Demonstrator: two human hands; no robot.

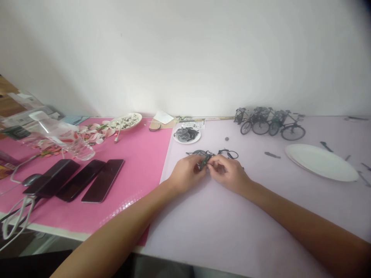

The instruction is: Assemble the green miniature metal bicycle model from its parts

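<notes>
At the far left, three dark, flat rectangular phones (pixel 81 179) are laid side by side on a pink plastic table mat (pixel 139 154), with a clear plastic bottle (pixel 62 135) lying just behind them. Further back on the mat, a shallow white dish of small pale pieces (pixel 127 121) is seen.

Near the middle, on a pale lilac table surface (pixel 214 220), the left hand (pixel 185 173) is curled, its fingertips pinched onto a small dark green metal bicycle part (pixel 203 162). The same part is met from the other side by the right hand (pixel 227 172), whose fingers are bent closed around it. Just behind the hands, a small white plate of dark wheels (pixel 187 135) is set.

To the right, a row of finished dark miniature bicycles (pixel 269 121) is stood near the wall, and a large white oval plate (pixel 321 162) is lying nearer the front.
</notes>
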